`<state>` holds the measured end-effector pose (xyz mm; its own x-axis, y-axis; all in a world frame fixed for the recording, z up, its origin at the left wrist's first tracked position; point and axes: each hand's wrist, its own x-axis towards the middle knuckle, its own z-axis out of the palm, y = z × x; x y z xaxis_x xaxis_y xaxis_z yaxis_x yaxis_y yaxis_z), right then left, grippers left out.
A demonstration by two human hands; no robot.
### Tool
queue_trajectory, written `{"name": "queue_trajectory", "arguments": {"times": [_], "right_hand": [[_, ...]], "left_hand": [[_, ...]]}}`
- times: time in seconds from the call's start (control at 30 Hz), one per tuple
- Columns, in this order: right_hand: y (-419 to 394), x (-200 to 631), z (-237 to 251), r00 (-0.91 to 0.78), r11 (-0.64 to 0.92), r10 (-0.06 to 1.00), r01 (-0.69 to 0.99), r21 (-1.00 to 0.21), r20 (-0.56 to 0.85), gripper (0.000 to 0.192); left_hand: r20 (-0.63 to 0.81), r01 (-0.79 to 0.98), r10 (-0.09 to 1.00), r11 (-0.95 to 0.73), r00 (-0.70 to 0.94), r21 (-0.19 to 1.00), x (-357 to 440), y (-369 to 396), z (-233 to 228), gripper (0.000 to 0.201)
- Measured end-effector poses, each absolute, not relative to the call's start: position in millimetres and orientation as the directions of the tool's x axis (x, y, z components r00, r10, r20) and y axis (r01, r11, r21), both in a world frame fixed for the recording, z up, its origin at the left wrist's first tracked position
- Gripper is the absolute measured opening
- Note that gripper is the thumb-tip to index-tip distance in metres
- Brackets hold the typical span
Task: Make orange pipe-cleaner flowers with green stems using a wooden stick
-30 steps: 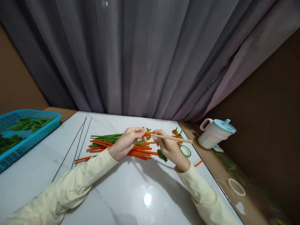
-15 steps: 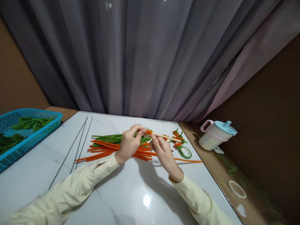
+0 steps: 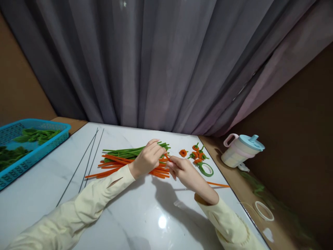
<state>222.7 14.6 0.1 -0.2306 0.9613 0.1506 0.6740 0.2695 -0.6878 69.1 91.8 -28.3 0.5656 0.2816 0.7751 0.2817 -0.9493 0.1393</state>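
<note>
My left hand [image 3: 148,158] is closed, its fingertips pinched near the end of an orange pipe cleaner [image 3: 167,156]. On the right, my right hand [image 3: 183,172] pinches the same orange piece between thumb and fingers, close to the left fingertips. Beneath and behind the hands lie loose orange pipe cleaners [image 3: 109,172] and a bundle of green pipe cleaners [image 3: 125,152]. An orange strand [image 3: 218,184] shows beyond my right forearm; whether it joins the held piece is hidden. The wooden stick is out of sight.
Small orange pieces with green tops [image 3: 195,155] lie to the right, beside a green tape roll [image 3: 206,169]. Thin dark wires [image 3: 87,163] lie left. A blue basket [image 3: 56,143] holds leaves; a lidded jug [image 3: 240,151] stands right.
The wooden stick between my hands has gone from sight. My right hand has turned and shifted slightly right and down. The orange strand's far end has moved a little right and nearer.
</note>
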Motion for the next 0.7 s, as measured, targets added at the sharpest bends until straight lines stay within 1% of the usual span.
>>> {"name": "queue_trajectory", "arguments": {"times": [0.07,0.17,0.23,0.27,0.3,0.37,0.47,0.53,0.6,0.63,0.7], "right_hand": [[13.4,227.4,4.1,-0.227,0.278,0.961,0.753,-0.596,0.16,0.026],[11.8,236.2,8.4,-0.176,0.244,0.966,0.871,-0.426,0.192,0.016],[11.0,241.2,11.6,-0.184,0.247,0.963,0.894,-0.373,0.197,0.016],[10.7,243.2,13.6,-0.204,0.266,0.959,0.885,-0.382,0.195,0.016],[10.4,244.7,16.0,-0.226,0.288,0.955,0.864,-0.413,0.193,0.016],[10.3,246.7,20.9,-0.263,0.316,0.949,0.797,-0.514,0.176,0.02],[12.8,248.3,25.1,-0.3,0.277,0.949,0.641,-0.716,0.098,0.03],[16.5,248.2,23.1,-0.325,0.202,0.945,0.499,-0.843,0.034,0.031],[21.1,245.7,16.8,-0.316,0.122,0.949,0.363,-0.924,0.002,0.032],[23.3,243.3,12.2,-0.294,0.096,0.956,0.304,-0.948,0.003,0.031],[26.9,236.6,1.5,-0.228,0.074,0.973,0.206,-0.976,0.025,0.03]], "left_hand": [[0.771,0.256,0.268,-0.956,0.578,0.141,67.9,90.3,-22.9,0.031],[0.741,0.16,0.254,-0.967,0.622,0.197,66.2,86.3,-12.7,0.028],[0.735,0.096,0.259,-0.962,0.627,0.257,65.5,82.6,-6.1,0.026],[0.735,0.071,0.273,-0.953,0.621,0.293,65.2,80.7,-3.0,0.025],[0.732,0.053,0.297,-0.94,0.613,0.337,64.9,78.7,-0.1,0.025],[0.708,0.025,0.375,-0.892,0.598,0.452,64.4,75.4,5.1,0.023],[0.602,0.005,0.55,-0.741,0.579,0.672,64.1,73.5,10.3,0.023],[0.49,-0.032,0.659,-0.578,0.571,0.815,65.0,74.9,10.6,0.023],[0.346,-0.101,0.756,-0.352,0.555,0.931,67.2,78.0,7.5,0.024],[0.266,-0.141,0.798,-0.226,0.541,0.964,68.8,79.9,4.9,0.025],[0.129,-0.209,0.852,-0.023,0.508,0.978,72.7,83.3,-1.8,0.026]]}}
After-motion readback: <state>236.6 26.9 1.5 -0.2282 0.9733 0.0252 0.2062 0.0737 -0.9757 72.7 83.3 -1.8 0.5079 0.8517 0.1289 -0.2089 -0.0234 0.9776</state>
